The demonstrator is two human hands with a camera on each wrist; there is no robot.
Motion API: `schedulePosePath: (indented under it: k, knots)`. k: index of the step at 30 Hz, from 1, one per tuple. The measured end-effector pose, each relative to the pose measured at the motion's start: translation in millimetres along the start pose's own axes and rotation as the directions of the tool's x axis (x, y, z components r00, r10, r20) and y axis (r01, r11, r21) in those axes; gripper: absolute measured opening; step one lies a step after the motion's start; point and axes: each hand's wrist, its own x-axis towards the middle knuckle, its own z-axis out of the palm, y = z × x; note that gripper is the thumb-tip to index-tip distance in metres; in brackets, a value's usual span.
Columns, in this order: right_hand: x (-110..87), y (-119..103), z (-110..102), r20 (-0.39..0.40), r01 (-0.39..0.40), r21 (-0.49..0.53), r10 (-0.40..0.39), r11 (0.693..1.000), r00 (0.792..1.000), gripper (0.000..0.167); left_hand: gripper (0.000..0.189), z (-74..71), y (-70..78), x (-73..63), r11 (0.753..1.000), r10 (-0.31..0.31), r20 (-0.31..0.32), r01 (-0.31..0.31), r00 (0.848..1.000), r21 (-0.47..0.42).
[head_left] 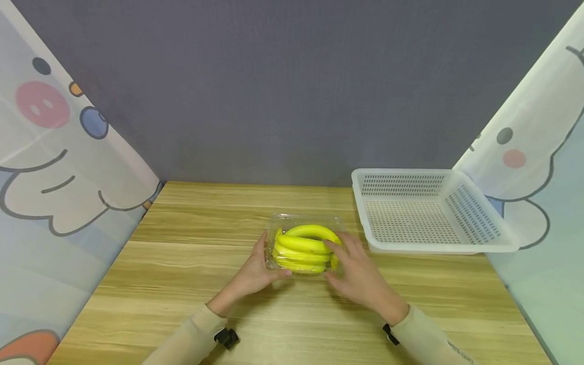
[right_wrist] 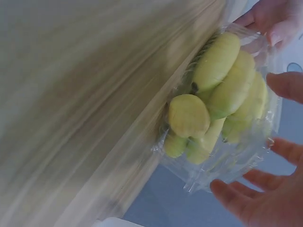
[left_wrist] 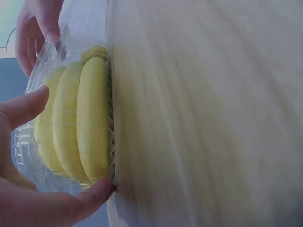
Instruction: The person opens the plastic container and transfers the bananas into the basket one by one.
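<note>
A clear plastic clamshell box (head_left: 283,219) sits on the table with several yellow bananas (head_left: 303,245) inside. My left hand (head_left: 256,268) grips the box's left side, its thumb at the near front corner. In the left wrist view, the left fingers (left_wrist: 102,189) press the box's lower edge and upper surface. Over the right side of the box is my right hand (head_left: 360,274), fingers spread. Its fingertips (right_wrist: 227,191) lie at the lid's edge in the right wrist view; how firmly they touch is unclear. Stacked banana ends (right_wrist: 189,116) show through the plastic.
A white perforated plastic basket (head_left: 365,218) stands at the table's back right, close to the right hand. Behind the wooden table (head_left: 182,289) rises a grey wall (head_left: 292,91). Cartoon-printed curtains hang along both sides.
</note>
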Motion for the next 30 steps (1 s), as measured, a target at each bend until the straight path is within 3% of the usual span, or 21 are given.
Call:
schedulePosePath:
  k: [7, 19, 30]
  knots:
    - [8.2, 5.4, 1.1, 0.025, 0.078, -0.099, -0.076, 0.992, 0.997, 0.067, 0.128, 1.0, -1.1, -0.6, 1.000, -0.009, 0.008, 0.009, 1.000, -0.028]
    - [12.6, 6.0, -4.2, 0.075, 0.112, -0.153, -0.101, 0.982, 0.992, 0.060, 0.127, -4.4, 0.2, 2.2, 1.000, 0.002, 0.014, -0.002, 1.000, -0.009]
    - [11.9, 4.7, 1.0, 0.072, 0.134, -0.220, -0.121, 0.966, 0.990, 0.055, 0.124, -7.4, -1.0, 7.3, 1.000, -0.003, 0.041, 0.004, 0.999, -0.020]
